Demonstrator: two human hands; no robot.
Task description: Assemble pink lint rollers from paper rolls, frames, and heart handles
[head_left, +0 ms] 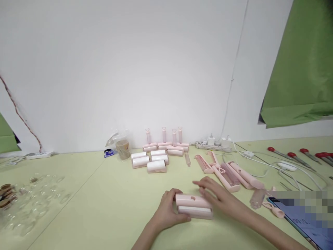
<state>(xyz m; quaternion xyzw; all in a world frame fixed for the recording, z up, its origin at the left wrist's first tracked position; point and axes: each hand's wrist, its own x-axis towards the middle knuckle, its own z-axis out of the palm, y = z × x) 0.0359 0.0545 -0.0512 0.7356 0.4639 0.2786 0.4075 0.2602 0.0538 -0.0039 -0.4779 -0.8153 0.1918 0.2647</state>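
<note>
A pink case (193,200) with a small cutout lies in front of me, and a white roll (195,210) shows along its near side. My left hand (171,210) grips the case's left end, thumb along the near side and fingers behind. My right hand (217,194) is over the case's right end, its fingers stretched out to the left; nothing shows in it. Behind, several white rolls (156,166) lie together, beside pink lint-roller sets (175,150) with upright handles (164,134). Pink case parts (225,178) are piled to the right.
Clear round pieces (36,205) lie at far left. A tape roll in plastic (122,149) stands by the wall. A power strip (213,146), white cables, red-ended tools (292,155) and a phone (301,220) are at right, with a pink handle (274,210) beside the phone.
</note>
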